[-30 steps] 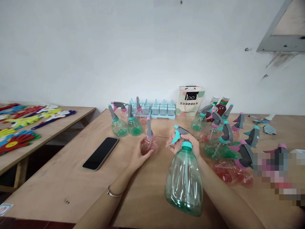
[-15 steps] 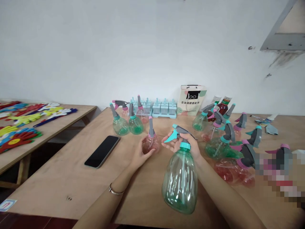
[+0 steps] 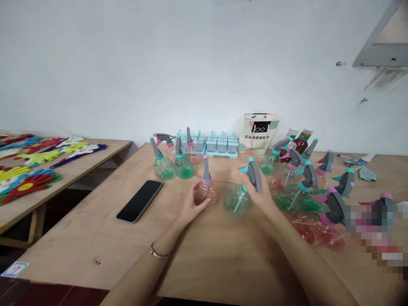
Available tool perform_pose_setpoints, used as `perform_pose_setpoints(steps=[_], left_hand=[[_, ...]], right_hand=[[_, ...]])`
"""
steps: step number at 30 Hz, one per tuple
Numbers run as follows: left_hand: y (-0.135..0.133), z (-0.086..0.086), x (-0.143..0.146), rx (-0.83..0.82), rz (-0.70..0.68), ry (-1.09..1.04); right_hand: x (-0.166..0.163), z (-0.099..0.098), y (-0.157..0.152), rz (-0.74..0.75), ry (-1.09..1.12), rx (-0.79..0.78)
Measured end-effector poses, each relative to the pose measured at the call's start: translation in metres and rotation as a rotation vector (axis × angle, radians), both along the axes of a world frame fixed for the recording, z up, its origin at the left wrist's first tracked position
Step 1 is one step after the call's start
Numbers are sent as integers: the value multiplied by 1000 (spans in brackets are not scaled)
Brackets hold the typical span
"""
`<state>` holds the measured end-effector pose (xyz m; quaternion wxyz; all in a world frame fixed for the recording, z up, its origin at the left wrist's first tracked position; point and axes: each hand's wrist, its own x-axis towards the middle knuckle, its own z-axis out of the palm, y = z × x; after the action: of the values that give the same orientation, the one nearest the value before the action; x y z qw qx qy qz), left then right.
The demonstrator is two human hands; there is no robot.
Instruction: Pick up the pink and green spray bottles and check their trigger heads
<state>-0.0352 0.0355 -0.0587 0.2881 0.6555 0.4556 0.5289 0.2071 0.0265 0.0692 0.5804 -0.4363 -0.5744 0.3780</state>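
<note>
My left hand (image 3: 190,207) cups the base of a small pink spray bottle (image 3: 205,190) that stands upright on the wooden table (image 3: 204,250), fingers curled round it. My right hand (image 3: 259,196) grips a green spray bottle (image 3: 237,199) at its grey and teal trigger head (image 3: 253,173); this bottle stands on the table just right of the pink one. Two more green bottles (image 3: 174,165) stand behind to the left.
A black phone (image 3: 139,200) lies left of my left hand. A crowd of green and pink spray bottles (image 3: 306,195) fills the right side. Blue ice-pop moulds (image 3: 210,144) and a paper bag (image 3: 259,132) stand by the wall. Coloured hand-shaped toys (image 3: 35,163) cover the left table.
My right hand has carried the green spray bottle away from me and set it down upright next to the pink bottle. My left hand has stayed on the pink bottle.
</note>
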Motion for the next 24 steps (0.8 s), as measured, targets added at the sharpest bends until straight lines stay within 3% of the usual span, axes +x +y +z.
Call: perform_pose_setpoints(steps=[3,10,14,17,24], left_hand=[[1,-2,0,8,-7,8],[-1,1,1,19,-27,-4],[-2,2,3,-1,-9,-1],[-3,3,5,-14,-5,-11],[-4,4,5,-21,-25,-8]], right_hand=[[8,-13,20,-204,-155,116],[9,-56,49,-347,-114,204],[7,-86,68,-483,-189,339],[11,-104,96,-568,-296,330],[26,-115,162,-650,-517,276]])
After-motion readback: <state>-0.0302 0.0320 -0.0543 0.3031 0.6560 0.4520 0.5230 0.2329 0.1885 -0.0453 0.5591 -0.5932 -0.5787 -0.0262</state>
